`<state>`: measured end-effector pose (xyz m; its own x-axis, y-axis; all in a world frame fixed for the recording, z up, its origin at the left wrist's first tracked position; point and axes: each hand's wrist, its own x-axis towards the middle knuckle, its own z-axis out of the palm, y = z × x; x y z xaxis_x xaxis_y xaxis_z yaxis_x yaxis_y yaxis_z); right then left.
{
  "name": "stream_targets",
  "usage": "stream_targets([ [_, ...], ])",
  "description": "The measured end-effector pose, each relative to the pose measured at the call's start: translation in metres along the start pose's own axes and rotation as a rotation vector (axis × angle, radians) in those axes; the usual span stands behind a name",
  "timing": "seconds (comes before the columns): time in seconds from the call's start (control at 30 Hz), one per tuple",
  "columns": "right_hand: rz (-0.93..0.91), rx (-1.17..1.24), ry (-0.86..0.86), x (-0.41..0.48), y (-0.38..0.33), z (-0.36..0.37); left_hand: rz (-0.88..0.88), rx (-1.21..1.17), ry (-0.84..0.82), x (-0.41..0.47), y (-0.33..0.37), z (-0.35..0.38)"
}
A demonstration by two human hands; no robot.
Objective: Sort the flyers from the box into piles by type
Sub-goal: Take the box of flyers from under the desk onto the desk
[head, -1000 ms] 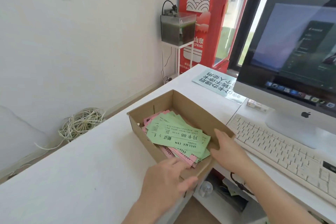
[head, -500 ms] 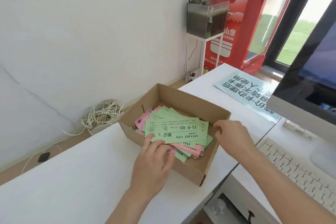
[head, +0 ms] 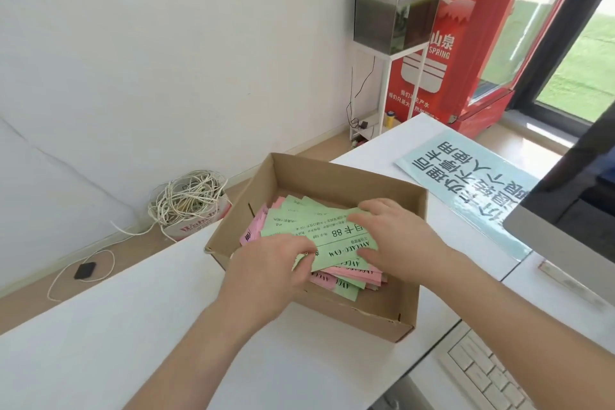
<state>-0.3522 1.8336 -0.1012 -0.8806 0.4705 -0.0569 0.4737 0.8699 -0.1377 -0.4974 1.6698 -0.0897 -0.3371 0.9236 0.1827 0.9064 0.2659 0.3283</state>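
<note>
In the cardboard box (head: 332, 170) at the right edge of the desk (head: 100, 343), the left hand (head: 266, 273) and right hand (head: 396, 240) each grip an end of the green flyers (head: 319, 230) above the pink flyers (head: 256, 226), probably to lift the stack out for sorting.

- We see the box (head: 332, 181) as brown cardboard, matt and slightly rough.
- The flyers (head: 299, 220) look to us like thin matt paper, green and pink.
- Our bench (head: 100, 343) is white, smooth and faintly sheened.
- The sign (head: 466, 183) is glossy.
</note>
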Motion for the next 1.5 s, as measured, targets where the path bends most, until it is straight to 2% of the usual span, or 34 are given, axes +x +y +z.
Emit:
stream_targets([
  [0.07,-0.037,0.036,-0.201,0.018,-0.012,0.008,0.024,0.154,-0.259,0.033,-0.004,0.002],
  [0.17,0.020,-0.117,-0.405,0.039,-0.016,0.031,0.114,0.342,-0.608,0.072,-0.013,0.028],
  [0.23,0.068,-0.161,-0.483,0.044,-0.015,0.043,0.116,0.415,-0.744,0.082,-0.023,0.049],
  [0.3,0.089,-0.198,-0.503,0.045,-0.017,0.049,0.143,0.517,-0.794,0.082,-0.030,0.064],
  [0.47,0.067,-0.331,-0.522,0.046,-0.028,0.060,0.286,0.709,-0.713,0.080,-0.030,0.074],
  [0.63,0.016,-0.075,-0.474,0.053,-0.012,0.038,0.232,0.521,-0.735,0.089,-0.034,0.066],
  [0.7,-0.022,-0.036,-0.504,0.054,-0.004,0.031,0.222,0.470,-0.721,0.091,-0.034,0.064],
  [0.8,0.016,0.083,-0.551,0.054,0.003,0.021,0.195,0.401,-0.704,0.095,-0.033,0.061],
  [0.93,-0.058,-0.101,-0.373,0.045,-0.002,0.022,0.229,0.467,-0.700,0.090,-0.029,0.064],
  [1.13,-0.146,-0.348,-0.317,0.040,-0.017,0.039,0.310,0.567,-0.669,0.091,-0.021,0.068],
  [1.3,-0.172,-0.246,-0.273,0.045,-0.002,0.023,0.249,0.480,-0.676,0.102,-0.033,0.064],
  [1.4,-0.175,-0.227,-0.208,0.047,0.003,0.011,0.199,0.446,-0.563,0.101,-0.035,0.062],
  [1.5,-0.126,-0.104,-0.159,0.044,0.003,-0.009,0.183,0.448,-0.444,0.102,-0.033,0.051],
])
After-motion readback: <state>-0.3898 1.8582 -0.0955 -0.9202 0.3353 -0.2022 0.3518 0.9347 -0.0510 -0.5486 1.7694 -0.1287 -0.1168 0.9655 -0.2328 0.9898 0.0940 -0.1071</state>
